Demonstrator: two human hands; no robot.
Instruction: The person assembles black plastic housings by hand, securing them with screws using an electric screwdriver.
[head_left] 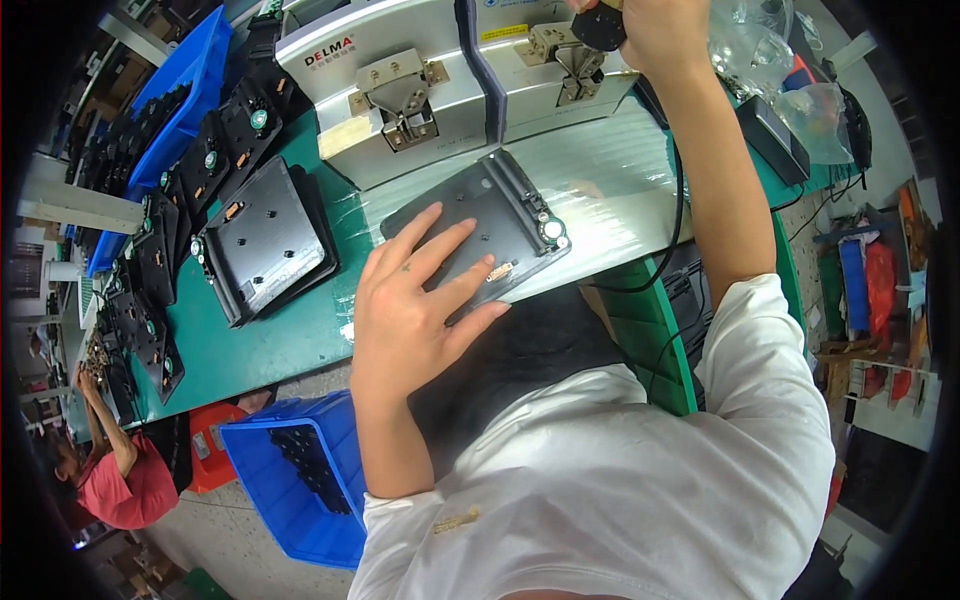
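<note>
My left hand (402,325) lies with fingers spread over a dark grey flat panel (458,205), pressing on its left and near part. The panel has a raised ridge along its right side and a round green-and-white part (552,231) at the near right corner. It rests on a shiny, film-like sheet (620,205) on the green bench. At the top edge my right hand (668,38) is closed around a black rounded object (600,28). The frame cuts part of it off, so its kind cannot be made out.
Silver machine housings (400,45) with metal latches stand behind the panel. More dark panels (265,245) are stacked at left, near a blue bin (190,110). A blue crate (300,480) sits below the bench. A black cable (679,190) hangs at right. A co-worker (125,490) is far left.
</note>
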